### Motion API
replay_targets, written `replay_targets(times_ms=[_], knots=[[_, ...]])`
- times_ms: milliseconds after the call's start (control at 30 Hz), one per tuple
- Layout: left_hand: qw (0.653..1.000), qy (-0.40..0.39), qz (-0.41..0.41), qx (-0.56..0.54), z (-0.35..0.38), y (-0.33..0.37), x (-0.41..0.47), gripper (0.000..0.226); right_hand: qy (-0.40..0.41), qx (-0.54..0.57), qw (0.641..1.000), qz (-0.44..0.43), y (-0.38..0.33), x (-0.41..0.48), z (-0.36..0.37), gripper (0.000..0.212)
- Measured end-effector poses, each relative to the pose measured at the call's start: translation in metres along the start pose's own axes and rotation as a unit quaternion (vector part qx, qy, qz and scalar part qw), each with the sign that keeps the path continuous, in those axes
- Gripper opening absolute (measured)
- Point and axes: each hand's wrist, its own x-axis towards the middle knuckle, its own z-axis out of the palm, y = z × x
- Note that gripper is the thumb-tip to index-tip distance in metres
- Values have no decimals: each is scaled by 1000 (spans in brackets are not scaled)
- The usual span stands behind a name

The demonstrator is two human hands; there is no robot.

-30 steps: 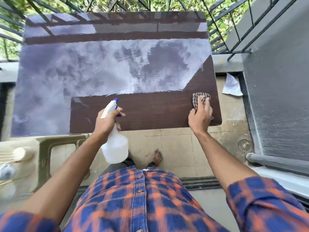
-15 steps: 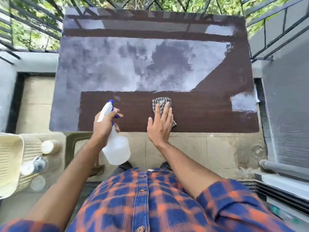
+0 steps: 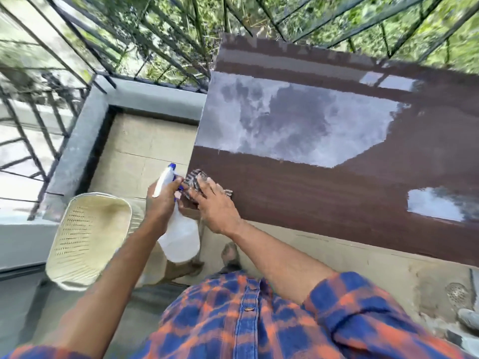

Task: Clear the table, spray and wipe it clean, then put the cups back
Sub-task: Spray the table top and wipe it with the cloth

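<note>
The dark brown table point(image 3: 324, 200) fills the right half of the head view, its glossy top reflecting the sky. My right hand point(image 3: 216, 206) lies flat on a checked cloth point(image 3: 194, 178) at the table's near left corner. Just left of it, my left hand point(image 3: 162, 203) grips the neck of a white spray bottle point(image 3: 180, 235) with a blue nozzle, held off the table's edge. No cups show in this frame.
A cream plastic basket point(image 3: 89, 237) stands at the lower left. A black metal railing point(image 3: 77, 63) and a grey ledge point(image 3: 77, 141) border the balcony. A floor drain point(image 3: 457, 291) lies at the lower right on the tiled floor.
My right hand has slid the cloth from the table's right end across to its near left corner. The view has swung left. The left hand keeps hold of the bottle.
</note>
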Motion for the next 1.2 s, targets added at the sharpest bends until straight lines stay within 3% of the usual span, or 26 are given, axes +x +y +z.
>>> replay_targets(times_ms=[233, 400, 500, 667, 733, 833, 933, 1000, 1067, 1133, 1200], knots=[[1000, -9, -4, -14, -14, 5, 10, 7, -44, -54, 993, -97, 11, -3, 0, 67], [1000, -13, -22, -3, -9, 6, 12, 13, -25, -40, 992, -120, 47, -32, -16, 58], [1000, -20, -20, 11, -11, 6, 11, 17, -22, -33, 993, -108, 64, -28, -31, 56], [1000, 13, -22, -14, -12, 10, 10, 11, 12, 0, 1000, -15, 40, 29, -48, 53], [999, 36, -32, -24, -11, 10, 11, 16, -18, -2, 998, -56, 26, 48, -42, 49], [996, 62, -44, -43, -6, 13, 12, 17, -73, -34, 980, -184, 21, 49, -29, 43], [996, 66, -44, -33, 4, 21, 16, 11, -63, -38, 963, -258, 55, 46, -40, 41], [998, 52, -35, -17, 14, 27, 23, 15, -24, -23, 975, -218, 90, 56, -58, 42], [998, 57, -33, -4, 26, 35, 29, 20, 28, -4, 993, -113, 119, 80, -83, 43], [998, 63, -29, 1, 37, 43, 33, 22, 68, 10, 998, -11, 127, 114, -106, 44], [997, 69, -24, -11, 47, 53, 38, 23, 70, 9, 997, 26, 117, 145, -115, 46]])
